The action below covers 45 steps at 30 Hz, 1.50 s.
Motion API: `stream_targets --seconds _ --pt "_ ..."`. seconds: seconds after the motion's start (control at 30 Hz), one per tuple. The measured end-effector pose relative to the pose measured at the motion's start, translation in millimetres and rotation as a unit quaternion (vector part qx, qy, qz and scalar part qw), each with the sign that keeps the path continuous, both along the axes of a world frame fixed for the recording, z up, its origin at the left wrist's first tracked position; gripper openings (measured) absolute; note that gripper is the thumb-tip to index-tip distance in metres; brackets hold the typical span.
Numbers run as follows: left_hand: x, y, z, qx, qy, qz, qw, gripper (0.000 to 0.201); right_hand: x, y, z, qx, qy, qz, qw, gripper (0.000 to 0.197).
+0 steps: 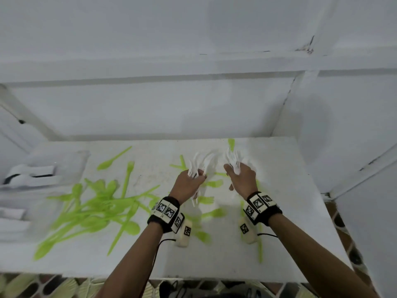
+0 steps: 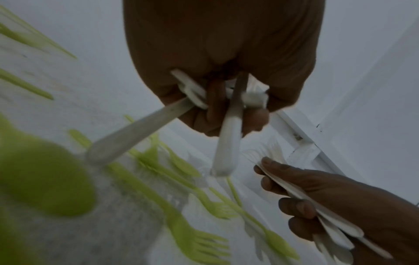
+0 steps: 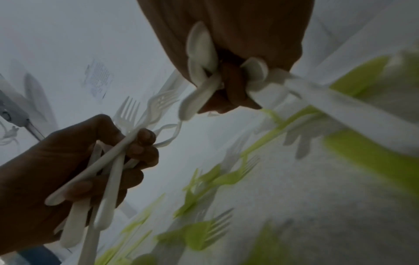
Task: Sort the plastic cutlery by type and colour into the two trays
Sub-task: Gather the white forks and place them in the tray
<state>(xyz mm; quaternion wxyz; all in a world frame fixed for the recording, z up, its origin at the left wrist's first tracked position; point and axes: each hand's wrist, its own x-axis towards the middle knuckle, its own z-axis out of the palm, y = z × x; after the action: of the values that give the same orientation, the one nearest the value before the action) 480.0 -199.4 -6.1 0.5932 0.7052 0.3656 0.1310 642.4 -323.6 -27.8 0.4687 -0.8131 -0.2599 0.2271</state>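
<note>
Head view: the left hand [image 1: 187, 186] grips a bunch of white forks [image 1: 198, 163] and the right hand [image 1: 242, 182] grips another white bunch [image 1: 233, 161], both above the counter [image 1: 290, 190]. Green cutlery [image 1: 96, 207] lies scattered there; blur prevents exact counting.

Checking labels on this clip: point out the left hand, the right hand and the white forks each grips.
left hand [image 1: 186, 184], head view, back of hand.
right hand [image 1: 242, 179], head view, back of hand.
white forks [image 3: 127, 111], right wrist view, tines above the left hand.
</note>
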Motion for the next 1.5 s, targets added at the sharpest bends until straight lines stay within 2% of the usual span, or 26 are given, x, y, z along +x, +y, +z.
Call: stream_targets --seconds 0.17,0.23,0.33,0.5,0.67,0.8,0.9,1.0,1.07,1.17,1.27,1.4,1.5 --pt "-41 29 0 0.025 -0.025 0.090 0.995 0.051 -48 44 0 0.012 0.005 0.003 1.000 0.036" --pt "-58 40 1 0.027 -0.049 0.107 0.993 0.054 -70 62 3 0.030 0.027 -0.004 0.999 0.031" --pt "-80 61 1 0.039 -0.066 0.124 0.989 0.048 -98 92 9 0.033 0.040 0.008 0.999 0.023" --pt "-111 102 -6 0.023 -0.089 0.133 0.987 0.018 -136 139 13 0.008 0.029 0.028 0.999 0.032" --pt "-142 132 -1 0.014 -0.080 0.137 0.987 0.018 -174 175 13 0.037 0.040 0.027 0.998 0.028" --pt "-166 154 -1 -0.023 -0.124 0.220 0.967 0.021 -201 201 8 0.037 0.038 0.011 0.999 0.030" --pt "-181 172 -5 -0.024 -0.122 0.266 0.956 0.017 -217 216 8 0.066 0.048 -0.022 0.996 0.031" --pt "-190 182 -11 0.013 -0.075 0.253 0.964 0.018 -231 228 11 0.089 0.042 -0.027 0.995 0.036" --pt "-191 181 -13 0.022 -0.072 0.231 0.970 0.023 -239 234 15 0.092 0.023 -0.019 0.995 0.042" --pt "-186 177 -10 0.010 -0.087 0.231 0.969 0.027 -243 240 20 0.110 0.026 -0.012 0.994 0.041" --pt "-179 171 0 -0.032 -0.133 0.237 0.962 0.025 -240 241 27 0.115 0.023 -0.005 0.993 0.036" --pt "-175 168 11 -0.107 -0.167 0.271 0.942 0.009 -233 242 32 0.112 0.020 0.015 0.993 0.031" --pt "-172 168 10 -0.103 -0.151 0.276 0.943 0.026 -227 242 29 0.111 0.023 0.035 0.993 0.028"
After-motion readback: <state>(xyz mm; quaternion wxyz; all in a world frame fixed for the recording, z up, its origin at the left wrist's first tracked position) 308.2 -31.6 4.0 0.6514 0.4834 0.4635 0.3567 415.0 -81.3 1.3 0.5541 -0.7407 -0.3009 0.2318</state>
